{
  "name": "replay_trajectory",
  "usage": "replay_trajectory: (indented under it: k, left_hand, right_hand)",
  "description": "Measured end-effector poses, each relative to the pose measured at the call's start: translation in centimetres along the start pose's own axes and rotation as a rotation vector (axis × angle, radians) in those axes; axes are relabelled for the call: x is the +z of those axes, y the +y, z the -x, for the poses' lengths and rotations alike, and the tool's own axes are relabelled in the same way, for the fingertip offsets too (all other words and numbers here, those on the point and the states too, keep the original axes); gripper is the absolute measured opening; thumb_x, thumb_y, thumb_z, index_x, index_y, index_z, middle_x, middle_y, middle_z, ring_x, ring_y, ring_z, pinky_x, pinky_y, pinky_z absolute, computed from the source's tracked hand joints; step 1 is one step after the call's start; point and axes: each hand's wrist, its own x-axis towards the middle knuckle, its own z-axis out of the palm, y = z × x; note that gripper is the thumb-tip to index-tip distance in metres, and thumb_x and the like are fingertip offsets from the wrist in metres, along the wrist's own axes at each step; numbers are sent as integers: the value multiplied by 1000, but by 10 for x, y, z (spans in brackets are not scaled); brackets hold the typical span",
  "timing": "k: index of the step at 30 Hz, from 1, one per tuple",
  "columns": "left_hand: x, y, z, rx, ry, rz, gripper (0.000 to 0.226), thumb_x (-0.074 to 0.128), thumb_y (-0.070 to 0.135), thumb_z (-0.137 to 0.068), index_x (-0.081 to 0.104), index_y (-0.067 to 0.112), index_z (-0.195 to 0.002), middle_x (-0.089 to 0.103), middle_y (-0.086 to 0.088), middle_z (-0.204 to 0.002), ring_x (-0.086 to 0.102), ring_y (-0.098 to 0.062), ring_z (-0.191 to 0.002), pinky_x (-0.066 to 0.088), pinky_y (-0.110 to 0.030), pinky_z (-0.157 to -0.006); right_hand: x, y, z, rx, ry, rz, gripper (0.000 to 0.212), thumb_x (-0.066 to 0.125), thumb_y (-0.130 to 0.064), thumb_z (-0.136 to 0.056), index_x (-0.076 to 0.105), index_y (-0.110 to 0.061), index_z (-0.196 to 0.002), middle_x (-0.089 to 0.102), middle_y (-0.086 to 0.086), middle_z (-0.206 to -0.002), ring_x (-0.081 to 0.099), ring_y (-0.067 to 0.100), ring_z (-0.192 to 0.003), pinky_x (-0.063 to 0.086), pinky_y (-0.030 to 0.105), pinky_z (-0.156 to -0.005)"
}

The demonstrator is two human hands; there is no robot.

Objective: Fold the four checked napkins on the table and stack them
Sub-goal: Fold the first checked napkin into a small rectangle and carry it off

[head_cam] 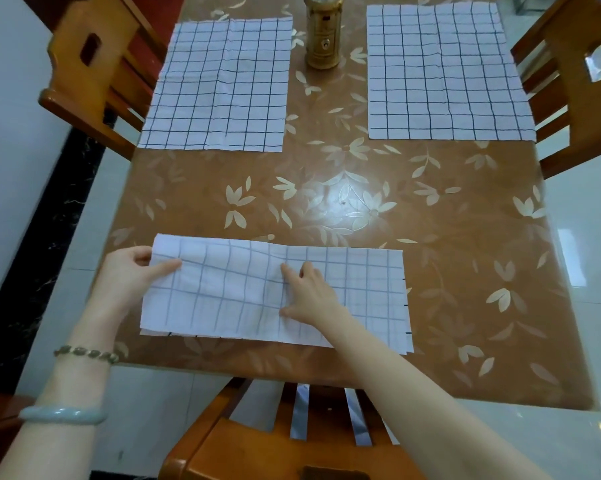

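A white checked napkin lies folded in half lengthwise near the table's front edge. My left hand pinches its left end, thumb on top and fingers underneath. My right hand presses flat on the napkin's middle with fingers spread. Two more checked napkins lie spread flat at the back: one at the back left, one at the back right. A fourth napkin is not in view.
The brown table has a glossy leaf-patterned cover. A golden cylindrical lantern stands at the back centre between the flat napkins. Wooden chairs stand at the left, right and front.
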Motion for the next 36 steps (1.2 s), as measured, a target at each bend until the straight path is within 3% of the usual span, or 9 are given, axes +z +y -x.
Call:
replay_trajectory:
  k: [11, 14, 17, 20, 23, 28, 32, 34, 36]
  left_hand:
    - [7, 47, 43, 146, -56, 62, 15, 75, 11, -81, 73, 25, -85, 75, 8, -80, 71, -16, -84, 56, -38, -76]
    - [24, 68, 58, 210, -120, 29, 15, 72, 15, -83, 72, 29, -81, 74, 14, -78, 70, -8, -74, 56, -37, -72]
    - [54, 88, 71, 260, -196, -3, 6, 70, 15, -85, 73, 19, -83, 74, 4, -78, 70, -13, -77, 55, -36, -70]
    - [94, 102, 82, 291, -276, -1, 5, 68, 18, -87, 72, 19, -84, 72, 5, -79, 69, -10, -77, 54, -23, -65]
    - [145, 107, 90, 329, -372, -10, 8, 65, 19, -86, 71, 13, -88, 71, -8, -82, 67, -24, -76, 57, -35, -70]
    - [217, 108, 102, 342, -428, -67, 11, 57, 12, -84, 66, 18, -83, 61, -4, -70, 59, -15, -63, 54, -24, -58]
    - [251, 98, 100, 251, -542, -112, 22, 62, 30, -77, 60, 16, -93, 67, -4, -89, 66, -18, -85, 55, -35, -74]
    - [255, 91, 101, 245, -635, -163, 52, 59, 40, -74, 54, 19, -122, 59, -2, -122, 61, -18, -106, 53, -36, -88]
    - [247, 77, 98, 238, -642, -158, 70, 60, 40, -83, 35, 18, -145, 38, 1, -144, 51, -16, -120, 45, -34, -101]
  right_hand:
    - [1, -11, -12, 18, -73, -134, 106, 80, -36, -68, 13, -27, -149, 32, 13, -128, 40, 30, -114, 46, 41, -92]
    - [-8, 2, -3, 55, -29, -397, 91, 74, -25, -77, 20, -24, -150, 37, 7, -125, 48, 21, -104, 45, 32, -94]
    - [-20, 16, 17, 194, 126, -704, 58, 64, -17, -85, 44, -19, -139, 53, 2, -113, 55, 10, -86, 48, 20, -76]
    - [-39, 36, 42, 307, 248, -1022, 33, 60, -15, -89, 59, -14, -122, 64, 1, -105, 63, 14, -92, 53, 19, -78]
    - [-67, 55, 68, 351, 313, -1390, 28, 59, -14, -92, 62, -1, -116, 68, 13, -102, 68, 21, -95, 55, 27, -84]
    - [-93, 76, 95, 400, 276, -1586, 44, 55, -46, -88, 66, -6, -104, 71, 6, -96, 68, 12, -82, 53, 26, -73]
    - [-85, 82, 94, 461, 251, -1414, 45, 67, -51, -78, 70, -10, -97, 72, 7, -91, 68, 22, -86, 52, 36, -82]
    - [-76, 86, 89, 520, 264, -1291, 39, 70, -44, -74, 70, -12, -97, 73, 11, -96, 69, 27, -91, 53, 44, -89]
    - [-68, 92, 85, 557, 316, -1205, 20, 67, -24, -80, 69, -10, -95, 72, 10, -92, 68, 25, -83, 56, 41, -77]
